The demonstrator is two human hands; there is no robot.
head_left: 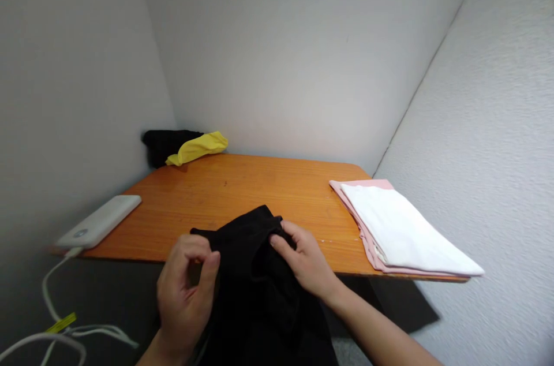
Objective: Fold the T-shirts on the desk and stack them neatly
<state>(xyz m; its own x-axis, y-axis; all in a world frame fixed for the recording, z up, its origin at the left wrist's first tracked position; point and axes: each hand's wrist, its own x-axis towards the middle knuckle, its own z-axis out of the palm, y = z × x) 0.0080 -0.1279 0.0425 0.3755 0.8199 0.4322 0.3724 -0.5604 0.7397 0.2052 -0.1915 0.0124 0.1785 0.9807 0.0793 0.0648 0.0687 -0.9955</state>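
Observation:
A black garment (242, 256) is bunched up at the table's front edge and hangs down in front of it; its exact kind does not show. My right hand (305, 256) grips a fold of it at the upper right, thumb on top and fingers curled under. At its left side is my left hand (186, 285), closed with thumb and forefinger bent together against the cloth's edge. The other left fingers are curled behind and partly hidden. The lower part of the garment merges with dark shapes below.
On the wooden table (259, 181), a folded white cloth (402, 230) lies on a folded pink cloth (361, 221) at right. A yellow cloth (199, 148) and a black cloth (167, 144) are at the back left. A white power bank (101, 221) with a cable (47, 291) lies at left. Walls enclose the table.

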